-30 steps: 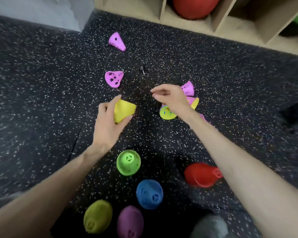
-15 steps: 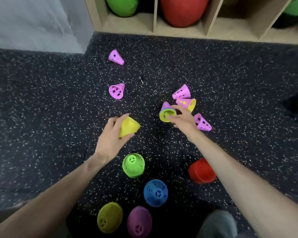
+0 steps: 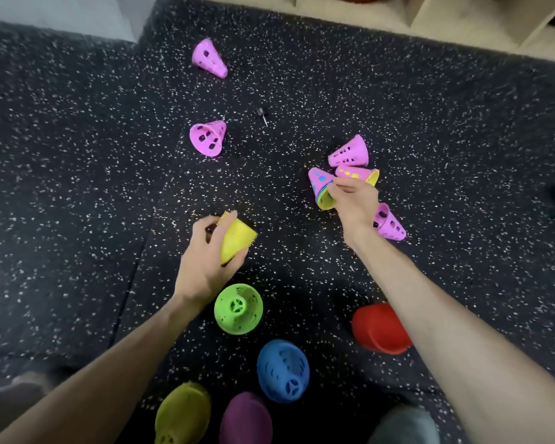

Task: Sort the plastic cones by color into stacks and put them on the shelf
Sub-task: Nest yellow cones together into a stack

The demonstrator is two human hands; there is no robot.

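Note:
My left hand [image 3: 205,257] grips a yellow cone [image 3: 236,240] above the speckled floor. My right hand [image 3: 354,201] pinches the rim of a nested mixed-color cone stack [image 3: 321,187], pink outside and yellow inside. Loose pink cones lie around: one far back [image 3: 209,58], one left of middle [image 3: 208,137], one beyond my right hand [image 3: 350,152], one pink-over-yellow [image 3: 358,174], one by my right wrist [image 3: 390,223]. Near me stand green [image 3: 238,308], blue [image 3: 282,370], red [image 3: 378,328], olive-yellow [image 3: 181,413] and purple [image 3: 245,418] cones.
A wooden shelf [image 3: 462,17] with open compartments runs along the top edge. A small dark pin-like object [image 3: 261,114] lies on the black speckled floor mat [image 3: 77,187]. A grey wall base [image 3: 61,14] is at top left.
My right hand has dropped from mid-air onto the nested stack and closed on its rim. My left hand keeps the yellow cone. The view tilted down, hiding most of the shelf.

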